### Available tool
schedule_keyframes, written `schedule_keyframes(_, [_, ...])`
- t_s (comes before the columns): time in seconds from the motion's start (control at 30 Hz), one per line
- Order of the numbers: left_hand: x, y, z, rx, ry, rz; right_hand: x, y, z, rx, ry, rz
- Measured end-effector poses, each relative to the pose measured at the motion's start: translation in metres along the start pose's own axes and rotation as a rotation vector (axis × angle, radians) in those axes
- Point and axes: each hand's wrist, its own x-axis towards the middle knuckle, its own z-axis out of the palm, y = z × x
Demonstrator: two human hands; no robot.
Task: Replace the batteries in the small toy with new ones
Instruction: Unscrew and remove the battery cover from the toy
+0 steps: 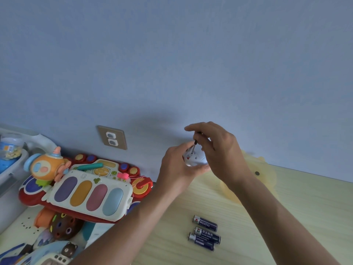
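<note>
My left hand point(176, 169) holds a small white toy point(193, 158) up in front of the blue wall, above the table. My right hand point(215, 150) pinches a thin screwdriver point(194, 145) with a dark handle; its tip points down into the toy's underside. Fingers hide most of the toy. Three blue batteries point(206, 233) lie side by side on the light wooden table point(286, 217), below and between my forearms.
A pile of colourful toys, with a white keyboard toy point(91, 194) on a red base, fills the left side. A wall socket point(112, 137) sits behind it. A pale yellow silicone piece point(263, 175) lies on the table behind my right wrist. A bin point(11, 165) stands far left.
</note>
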Motion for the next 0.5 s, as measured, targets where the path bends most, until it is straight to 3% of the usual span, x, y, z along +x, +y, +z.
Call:
schedule_keyframes(0.27, [-0.0014, -0.0057, -0.0048, -0.011, 0.005, 0.000, 0.0024, -0.0031, -0.0006, 0.222, 0.118, 0.272])
schedule_keyframes(0.4, [-0.0024, -0.0088, -0.0048, -0.019, 0.008, 0.044, -0.0005, -0.0045, -0.0005, 0.377, 0.065, 0.354])
schedule_keyframes(0.5, [-0.0032, -0.0086, -0.0035, -0.051, -0.003, 0.056, -0.0015, -0.0066, 0.0034, 0.360, 0.058, 0.351])
